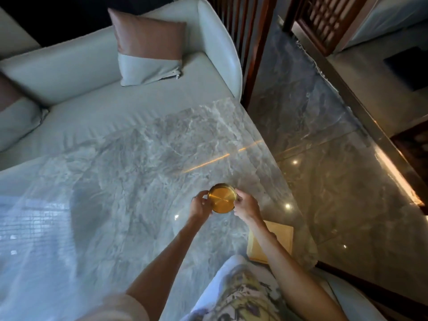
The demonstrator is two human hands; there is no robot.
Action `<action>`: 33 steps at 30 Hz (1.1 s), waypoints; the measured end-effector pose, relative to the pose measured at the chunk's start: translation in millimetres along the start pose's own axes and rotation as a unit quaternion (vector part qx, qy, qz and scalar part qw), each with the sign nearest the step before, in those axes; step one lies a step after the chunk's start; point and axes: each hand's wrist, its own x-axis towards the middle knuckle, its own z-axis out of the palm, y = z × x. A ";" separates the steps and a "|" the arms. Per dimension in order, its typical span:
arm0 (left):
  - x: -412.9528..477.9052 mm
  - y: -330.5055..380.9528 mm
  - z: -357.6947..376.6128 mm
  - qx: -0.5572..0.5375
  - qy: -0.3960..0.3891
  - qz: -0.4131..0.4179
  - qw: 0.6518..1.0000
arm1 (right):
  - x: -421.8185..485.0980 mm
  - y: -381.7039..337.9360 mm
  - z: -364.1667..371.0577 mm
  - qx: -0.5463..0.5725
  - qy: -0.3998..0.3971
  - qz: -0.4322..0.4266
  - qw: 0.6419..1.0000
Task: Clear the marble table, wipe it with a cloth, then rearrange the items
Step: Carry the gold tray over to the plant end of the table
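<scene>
Left hand [201, 205]: arm outstretched — fingers curled around the round gold tray's [222, 198] left rim.
Right hand [246, 205]: gripping its right rim — tray over the marble table [139, 170].

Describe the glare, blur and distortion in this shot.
Head view: wide-angle bending curves the sofa; window glare washes the marble table at left; an orange streak and ceiling-light spots reflect at right; the gold dish gleams between both hands, with soft motion blur throughout.
</scene>
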 end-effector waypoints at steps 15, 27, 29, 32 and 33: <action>-176.7 -223.3 -258.4 -0.166 0.100 -0.003 0.981 | -216.5 -55.5 244.7 -0.013 -0.135 -0.109 0.985; -252.9 -319.1 -314.2 -0.214 0.223 -0.023 0.951 | -277.8 -72.1 345.8 -0.109 -0.242 -0.171 0.949; -261.3 -330.5 -321.7 -0.229 0.241 -0.040 0.942 | -282.8 -77.0 361.5 -0.133 -0.261 -0.192 0.937; -270.4 -347.4 -337.6 -0.256 0.249 -0.051 0.933 | -289.7 -81.5 386.4 -0.145 -0.275 -0.195 0.930; -270.9 -353.1 -345.1 -0.259 0.249 -0.049 0.932 | -291.0 -84.2 395.3 -0.148 -0.281 -0.187 0.930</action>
